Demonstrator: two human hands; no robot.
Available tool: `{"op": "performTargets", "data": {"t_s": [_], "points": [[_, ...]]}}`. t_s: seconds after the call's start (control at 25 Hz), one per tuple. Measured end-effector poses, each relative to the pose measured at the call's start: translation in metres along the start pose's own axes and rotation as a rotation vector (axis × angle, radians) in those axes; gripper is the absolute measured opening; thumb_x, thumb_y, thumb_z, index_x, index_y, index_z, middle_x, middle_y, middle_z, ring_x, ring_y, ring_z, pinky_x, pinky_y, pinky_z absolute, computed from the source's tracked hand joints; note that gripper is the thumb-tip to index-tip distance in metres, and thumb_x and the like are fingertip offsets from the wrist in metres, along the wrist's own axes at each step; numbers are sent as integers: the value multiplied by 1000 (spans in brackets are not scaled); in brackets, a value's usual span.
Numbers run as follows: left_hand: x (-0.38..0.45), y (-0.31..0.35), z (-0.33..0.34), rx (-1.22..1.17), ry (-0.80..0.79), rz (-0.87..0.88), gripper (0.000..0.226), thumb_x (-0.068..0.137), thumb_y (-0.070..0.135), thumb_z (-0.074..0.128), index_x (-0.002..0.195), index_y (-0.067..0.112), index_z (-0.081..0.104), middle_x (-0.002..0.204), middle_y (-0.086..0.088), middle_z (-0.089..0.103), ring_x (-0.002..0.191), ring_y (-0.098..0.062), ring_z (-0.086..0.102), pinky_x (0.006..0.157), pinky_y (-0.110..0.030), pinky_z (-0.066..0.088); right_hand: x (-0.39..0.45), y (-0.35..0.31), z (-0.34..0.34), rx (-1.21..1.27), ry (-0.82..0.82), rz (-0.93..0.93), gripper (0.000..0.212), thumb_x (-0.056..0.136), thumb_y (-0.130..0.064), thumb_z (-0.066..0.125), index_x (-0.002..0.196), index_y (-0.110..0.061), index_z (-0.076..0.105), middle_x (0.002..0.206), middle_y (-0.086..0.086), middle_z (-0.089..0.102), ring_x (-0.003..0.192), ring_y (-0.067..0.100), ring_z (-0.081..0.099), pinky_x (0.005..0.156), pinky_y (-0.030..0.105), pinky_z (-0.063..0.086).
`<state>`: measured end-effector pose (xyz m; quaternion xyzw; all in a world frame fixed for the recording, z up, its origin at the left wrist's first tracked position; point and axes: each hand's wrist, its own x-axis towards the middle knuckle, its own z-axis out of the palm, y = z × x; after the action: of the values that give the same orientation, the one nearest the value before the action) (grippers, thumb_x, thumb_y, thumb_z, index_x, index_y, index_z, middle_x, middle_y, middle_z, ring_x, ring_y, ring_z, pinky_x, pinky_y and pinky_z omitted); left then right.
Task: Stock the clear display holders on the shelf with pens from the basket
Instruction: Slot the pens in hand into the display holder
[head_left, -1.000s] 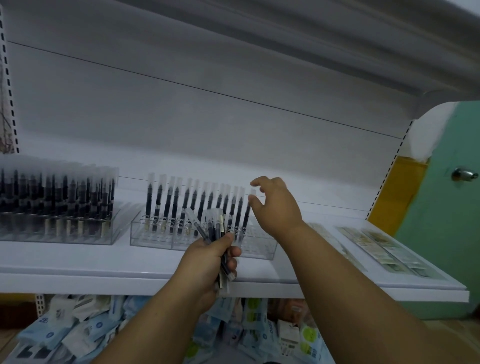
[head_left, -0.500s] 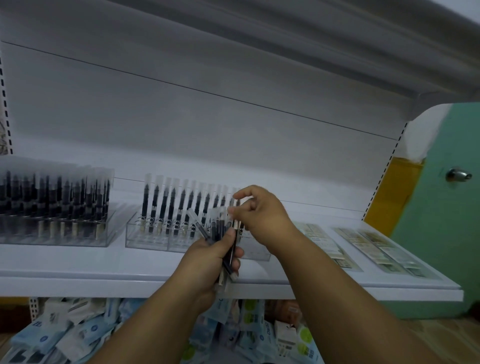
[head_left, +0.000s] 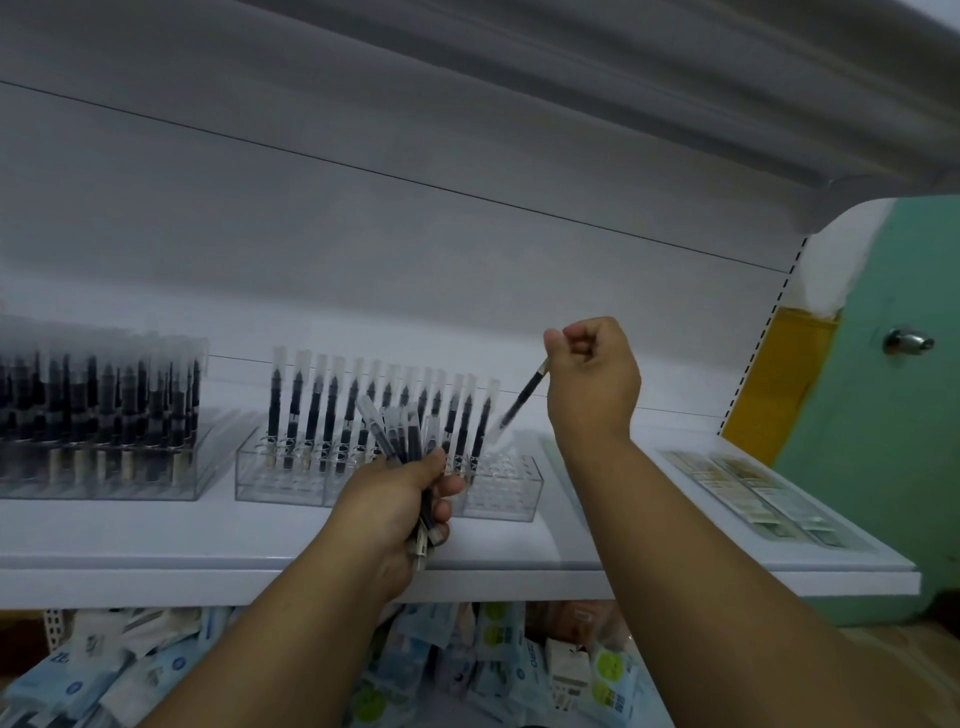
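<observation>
A shop: white retail shelf (head_left: 467, 566) with pen display holders (head_left: 498, 488), packaged goods (head_left: 519, 670) below

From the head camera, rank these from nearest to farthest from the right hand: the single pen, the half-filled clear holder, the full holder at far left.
1. Single pen: pinched in the right hand, slanting down-left.
2. Half-filled clear holder: just below-left.
3. Full holder: far left on the shelf.

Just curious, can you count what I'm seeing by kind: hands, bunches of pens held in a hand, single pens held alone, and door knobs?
Bare hands: 2, left hand and right hand
Bunch of black pens with clear caps, gripped by the left hand: 1
Single black pen, pinched by the right hand: 1
Silver metal door knob: 1
Total: 5
</observation>
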<state>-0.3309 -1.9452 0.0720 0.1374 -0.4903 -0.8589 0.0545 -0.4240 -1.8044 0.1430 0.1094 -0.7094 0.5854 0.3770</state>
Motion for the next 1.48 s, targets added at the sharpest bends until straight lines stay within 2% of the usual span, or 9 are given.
{"op": "performTargets", "data": {"t_s": [0.28,0.44,0.56,0.72,0.8,0.88,1.12,1.24,1.48], "points": [[0,-3,-2,-35,3,19,10,94,14,62,97,5,60,64,-8,66,44,-14,44,38,-23,37,-4,8,6,-65,-81,-34,18,92,-21,66,80,-12,56,69,-1,60,60,5,51,57,12,44],[2,-6,2,-36,42,74,16,94,18,64,102,4,63,92,-21,72,43,-15,47,39,-24,40,-3,-3,9,75,-122,65,16,91,-21,68,82,-14,58,75,4,68,64,13,62,61,26,55],[3,-8,6,22,54,156,19,93,18,65,99,0,66,71,-16,70,42,-15,46,40,-25,40,-20,-2,13,140,-207,232,8,93,-21,65,91,-14,61,87,8,70,63,12,63,56,26,54],[5,-6,5,32,103,212,17,94,11,63,101,-4,64,66,-10,65,42,-14,44,40,-26,40,-40,19,3,-449,-295,-431,30,93,-14,59,121,-21,64,126,2,49,83,11,54,71,29,50],[2,-3,7,40,43,220,13,94,10,63,98,-2,64,68,-11,68,43,-15,44,39,-26,40,-44,31,0,-576,-312,-870,36,83,-6,66,118,-13,69,122,10,57,86,21,54,68,31,44],[-3,1,11,15,-30,230,9,95,10,61,95,1,62,78,-14,73,43,-16,43,38,-25,39,-38,39,-2,-592,-289,-1015,29,80,-7,69,109,-8,73,112,13,65,87,31,59,70,36,46],[2,0,6,-43,-3,185,10,95,12,60,101,3,58,93,-13,76,43,-14,46,40,-25,39,-17,39,-2,-353,-350,4,24,97,-27,59,104,-8,72,102,6,64,80,16,62,76,23,50],[3,-4,5,-46,3,158,10,94,13,62,96,3,61,88,-14,76,42,-14,46,41,-26,40,-24,39,5,-337,-395,43,17,95,-23,61,96,-5,62,85,9,66,82,26,65,78,40,54],[3,-8,2,-30,17,115,17,93,19,63,92,2,66,68,-10,70,39,-14,45,50,-25,32,-25,45,11,-527,-587,21,34,92,-22,65,66,-16,45,62,-3,46,57,10,44,53,23,34]]}}
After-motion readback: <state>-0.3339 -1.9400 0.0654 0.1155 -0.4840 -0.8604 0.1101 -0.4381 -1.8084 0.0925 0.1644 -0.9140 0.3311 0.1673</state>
